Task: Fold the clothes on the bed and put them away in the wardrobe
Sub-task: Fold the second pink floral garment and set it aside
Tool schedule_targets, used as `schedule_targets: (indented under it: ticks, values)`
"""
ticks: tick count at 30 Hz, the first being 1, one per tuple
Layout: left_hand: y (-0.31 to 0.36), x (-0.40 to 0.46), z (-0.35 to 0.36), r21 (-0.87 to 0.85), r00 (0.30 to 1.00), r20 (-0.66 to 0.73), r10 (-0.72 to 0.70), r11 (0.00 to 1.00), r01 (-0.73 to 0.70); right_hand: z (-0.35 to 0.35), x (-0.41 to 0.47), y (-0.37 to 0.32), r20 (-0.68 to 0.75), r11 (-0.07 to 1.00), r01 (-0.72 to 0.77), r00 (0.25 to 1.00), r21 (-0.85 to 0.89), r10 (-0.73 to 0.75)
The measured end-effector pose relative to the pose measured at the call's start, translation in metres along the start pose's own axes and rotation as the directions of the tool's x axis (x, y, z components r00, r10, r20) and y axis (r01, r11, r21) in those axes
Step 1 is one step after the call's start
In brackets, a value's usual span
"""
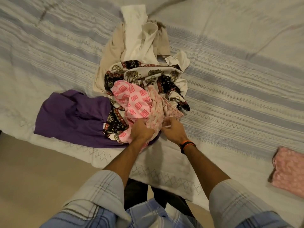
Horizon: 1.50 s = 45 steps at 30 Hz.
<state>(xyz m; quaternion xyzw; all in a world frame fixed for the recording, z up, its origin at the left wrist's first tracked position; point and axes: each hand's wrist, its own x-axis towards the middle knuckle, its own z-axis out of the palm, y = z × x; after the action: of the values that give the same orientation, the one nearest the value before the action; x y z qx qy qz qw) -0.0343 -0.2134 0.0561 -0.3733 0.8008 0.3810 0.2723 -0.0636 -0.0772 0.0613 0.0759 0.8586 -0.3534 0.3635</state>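
A heap of unfolded clothes lies mid-bed. At its near end is a pink garment (134,102) with square prints. My left hand (141,130) grips its crumpled near part. My right hand (172,129) pinches a pale pink edge of the same garment beside it. Behind the pink one lies an elephant-print cloth (144,74), then a beige garment (105,63) and a white garment (138,35). A purple garment (70,116) lies flat to the left, partly under the heap.
The bed (238,89) has a pale cover with blue-grey stripes; its near edge runs across the lower frame, with beige floor (41,175) at lower left. A folded pink textured cloth (289,170) sits at the right edge.
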Motion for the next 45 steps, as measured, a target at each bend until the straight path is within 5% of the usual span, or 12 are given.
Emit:
schedule_targets:
  ticks: [6, 15, 22, 26, 30, 33, 37, 42, 45]
  values:
    - [0.013, -0.005, -0.001, -0.014, 0.996, 0.048, 0.068, 0.998, -0.068, -0.009, -0.005, 0.004, 0.020, 0.999, -0.020, 1.000, 0.049, 0.019]
    - [0.060, -0.041, -0.034, -0.385, 0.963, 0.134, 0.234, 0.908, -0.167, -0.045, -0.040, -0.007, 0.031, 0.986, 0.122, 0.992, 0.117, -0.126]
    - [0.099, -0.090, -0.075, -0.858, 0.918, 0.201, 0.341, 0.514, -0.003, -0.058, -0.055, -0.030, 0.031, 0.970, 0.227, 0.973, 0.083, -0.230]
    - [0.123, -0.125, -0.106, -0.963, 0.816, 0.182, 0.549, 0.267, 0.036, -0.068, -0.062, -0.055, -0.057, 0.946, 0.323, 0.945, 0.038, -0.321]
    - [0.131, -0.139, -0.125, -0.983, 0.812, 0.074, 0.579, 0.179, -0.038, -0.086, -0.081, -0.086, -0.149, 0.909, 0.386, 0.919, 0.155, -0.365]
    - [0.121, -0.145, -0.129, -0.921, 0.900, -0.059, 0.433, 0.323, -0.215, -0.097, -0.088, -0.097, -0.186, 0.880, 0.452, 0.887, 0.149, -0.424]
    - [0.100, -0.148, -0.127, -0.760, 0.927, -0.157, 0.340, 0.558, -0.334, -0.112, -0.101, -0.117, -0.171, 0.807, 0.473, 0.881, 0.353, -0.441]
    - [0.085, -0.153, -0.123, -0.474, 0.889, -0.169, 0.426, 0.756, -0.453, -0.132, -0.138, -0.144, -0.211, 0.699, 0.548, 0.832, 0.460, -0.513]
    - [0.081, -0.156, -0.124, -0.350, 0.860, -0.214, 0.464, 0.785, -0.511, -0.138, -0.159, -0.155, -0.260, 0.637, 0.586, 0.804, 0.501, -0.535]
